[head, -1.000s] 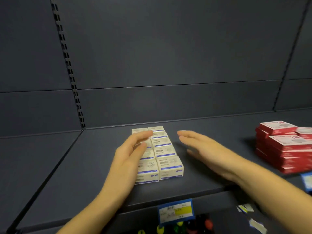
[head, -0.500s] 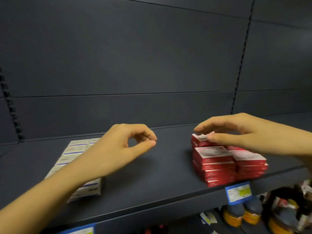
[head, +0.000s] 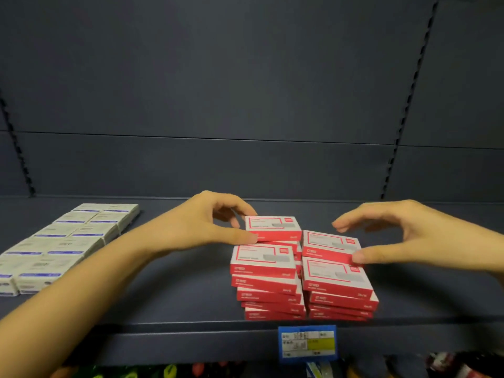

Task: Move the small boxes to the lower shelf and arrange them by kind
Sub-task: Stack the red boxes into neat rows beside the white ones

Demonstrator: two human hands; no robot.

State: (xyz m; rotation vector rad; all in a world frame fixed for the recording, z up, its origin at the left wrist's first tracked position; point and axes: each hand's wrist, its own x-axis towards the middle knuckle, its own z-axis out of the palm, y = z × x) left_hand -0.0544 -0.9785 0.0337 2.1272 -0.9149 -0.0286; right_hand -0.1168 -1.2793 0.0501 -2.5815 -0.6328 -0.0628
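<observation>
Several small red boxes (head: 302, 271) stand in stacks near the front of the dark shelf (head: 177, 293). My left hand (head: 207, 222) pinches the top box of the back left stack (head: 272, 227), thumb on its near side and fingers on its far edge. My right hand (head: 403, 236) arches over the top box of the back right stack (head: 330, 245); its thumb touches the box's near right corner, and the fingers hover above the far edge. Several white boxes with blue stripes (head: 62, 244) lie in two rows at the left.
A blue and yellow price tag (head: 307, 343) hangs on the shelf's front edge below the red stacks. Coloured items show on the level beneath (head: 169, 371). Dark back panels with slotted uprights (head: 409, 99) rise behind. Bare shelf lies between the two groups of boxes.
The view has swung right from the white boxes to the red stacks. Both hands left the white boxes and came onto the top red boxes, the left one now pinching a box.
</observation>
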